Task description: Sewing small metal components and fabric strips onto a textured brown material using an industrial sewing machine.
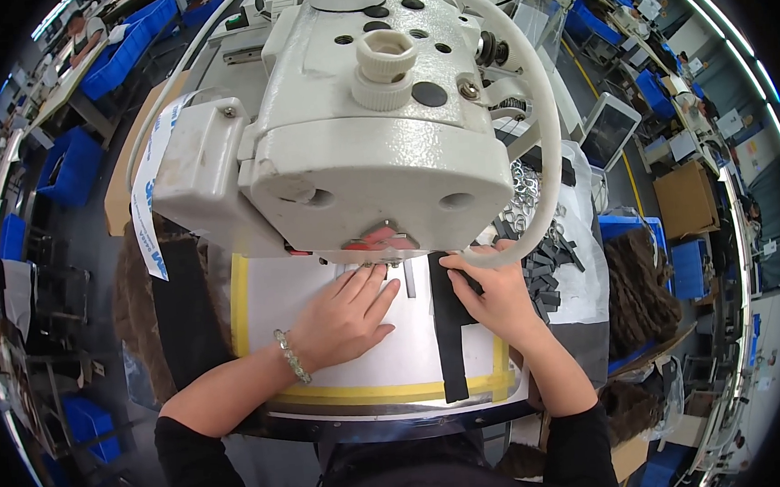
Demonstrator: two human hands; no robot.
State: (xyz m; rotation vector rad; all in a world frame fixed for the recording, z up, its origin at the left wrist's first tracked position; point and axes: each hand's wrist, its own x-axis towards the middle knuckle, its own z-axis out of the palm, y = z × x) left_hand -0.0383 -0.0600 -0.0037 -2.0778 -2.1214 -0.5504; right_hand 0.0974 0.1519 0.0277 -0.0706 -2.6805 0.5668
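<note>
A large white sewing machine head (373,111) fills the upper middle, above a white work plate (326,372) edged with yellow tape. My left hand (345,318) lies flat on the plate, fingers spread and pointing toward the needle area under the machine. My right hand (491,295) pinches the upper part of a long black strap (449,338), which runs from the needle area down over the plate's front edge. A beaded bracelet (292,357) circles my left wrist.
A heap of short black strap pieces and metal rings (537,234) lies to the right of the machine. Dark brown furry material (633,282) sits at the far right, and more (135,304) at the left. Blue bins (68,165) and cardboard boxes (686,199) stand around.
</note>
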